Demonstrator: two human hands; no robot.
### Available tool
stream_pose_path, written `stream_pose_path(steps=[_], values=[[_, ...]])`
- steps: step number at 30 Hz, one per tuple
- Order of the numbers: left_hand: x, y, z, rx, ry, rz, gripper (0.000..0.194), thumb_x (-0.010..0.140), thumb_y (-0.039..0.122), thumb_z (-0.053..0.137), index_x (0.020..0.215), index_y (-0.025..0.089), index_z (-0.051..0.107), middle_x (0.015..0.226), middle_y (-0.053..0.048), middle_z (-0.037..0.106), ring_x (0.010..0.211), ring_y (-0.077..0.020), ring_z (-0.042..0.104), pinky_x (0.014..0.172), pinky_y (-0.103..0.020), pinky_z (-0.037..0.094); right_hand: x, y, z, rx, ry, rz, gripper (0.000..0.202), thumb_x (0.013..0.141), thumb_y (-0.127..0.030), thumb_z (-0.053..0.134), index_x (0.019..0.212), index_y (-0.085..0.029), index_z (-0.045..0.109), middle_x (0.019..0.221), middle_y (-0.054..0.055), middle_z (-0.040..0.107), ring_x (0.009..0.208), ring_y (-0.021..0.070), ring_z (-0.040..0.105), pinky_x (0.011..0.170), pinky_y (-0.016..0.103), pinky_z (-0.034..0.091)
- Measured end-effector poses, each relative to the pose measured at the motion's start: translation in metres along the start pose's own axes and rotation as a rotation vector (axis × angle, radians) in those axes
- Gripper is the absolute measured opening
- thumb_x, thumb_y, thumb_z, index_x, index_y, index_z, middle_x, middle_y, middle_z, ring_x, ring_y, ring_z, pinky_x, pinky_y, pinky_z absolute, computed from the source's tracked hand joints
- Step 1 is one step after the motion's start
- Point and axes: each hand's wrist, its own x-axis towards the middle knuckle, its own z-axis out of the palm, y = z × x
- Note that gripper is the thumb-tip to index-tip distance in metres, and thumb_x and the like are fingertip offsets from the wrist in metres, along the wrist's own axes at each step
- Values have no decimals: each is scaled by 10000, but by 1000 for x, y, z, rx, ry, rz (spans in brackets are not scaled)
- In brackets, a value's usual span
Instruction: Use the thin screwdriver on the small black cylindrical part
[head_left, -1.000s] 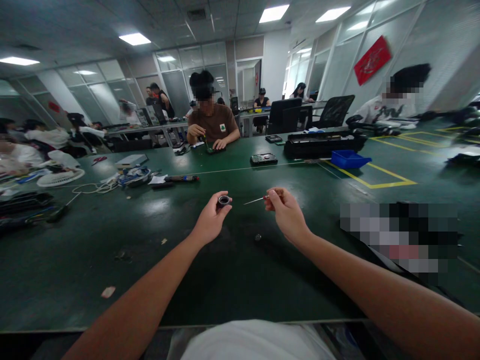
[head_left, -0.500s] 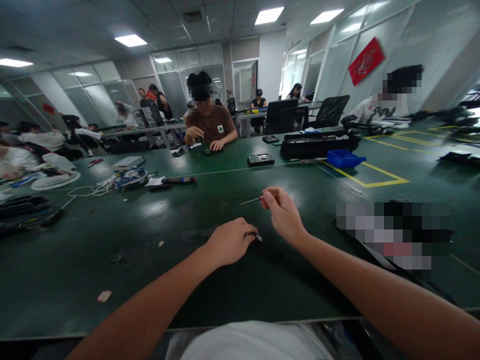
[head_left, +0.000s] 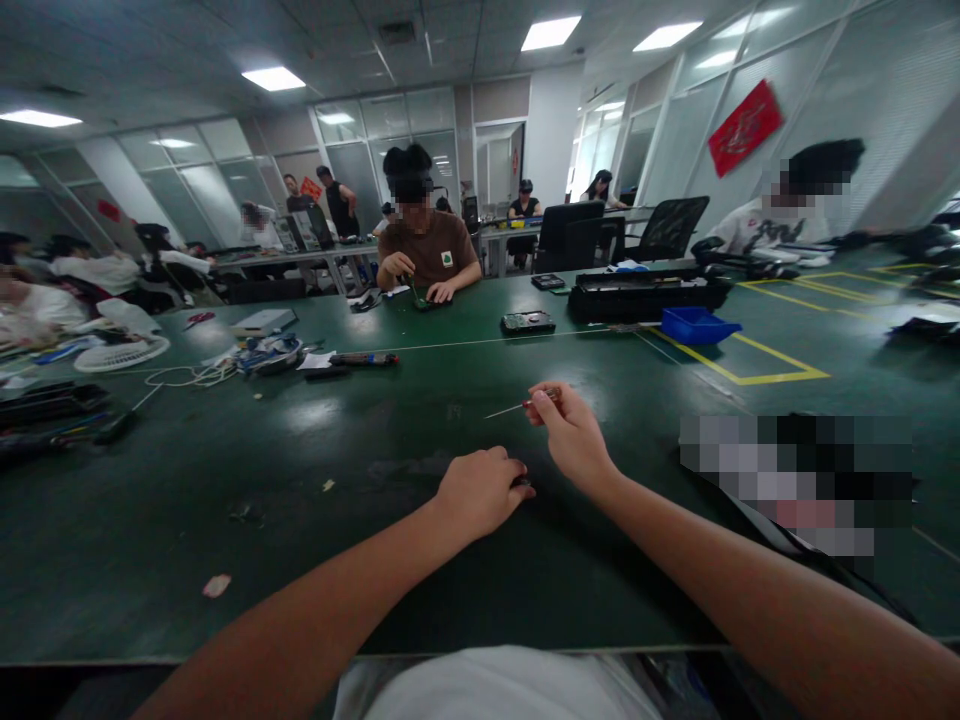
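Note:
My right hand (head_left: 571, 432) is raised a little above the table and pinches a screwdriver (head_left: 527, 404). Its thin metal shaft points left, and a red part shows at the fingers. Low on the green tabletop, my left hand (head_left: 480, 492) is closed with the fingertips around a small dark part (head_left: 523, 482). Most of that part is hidden under the fingers, so its kind is unclear. The screwdriver's tip is apart from it, above and behind the left hand.
Farther back lie an opened hard drive (head_left: 528, 322), a blue bin (head_left: 697, 326) and a long black housing (head_left: 649, 293). Left are cables (head_left: 270, 352) and a pen-shaped tool (head_left: 365, 359). A co-worker (head_left: 427, 250) sits opposite. A blurred-out item (head_left: 787, 485) lies right.
My left hand has shifted slightly right, and its fingers cover more of the small part. The screwdriver shows more of its handle in my right hand. The whole view has moved a little.

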Motion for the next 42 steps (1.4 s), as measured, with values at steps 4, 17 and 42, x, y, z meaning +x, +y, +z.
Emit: stream_pose_path(steps=[4,17,42], values=[[-3,1,4,-6,33,-6,293,932,414,496,1106,281,690,1024,-45,667,936,-245,652,728,-339,538,1,4,1,13,1,6,227,908,-440,535,949,-225,595,829,28,645,754,184,627,720,354,507],[-5,-1,-2,-97,23,27,220,912,272,543,1073,256,693,1082,-36,684,1026,-229,609,814,-340,524,0,0,-1,-13,-51,16,211,914,-421,527,953,-222,585,841,34,646,762,185,618,711,350,507],[-42,-161,-65,-910,588,-691,276,792,331,528,930,162,697,898,-57,661,671,-148,562,460,-213,312,1,1,-3,-102,-121,49,236,914,-427,504,949,-211,595,823,36,642,723,179,603,705,358,498]])
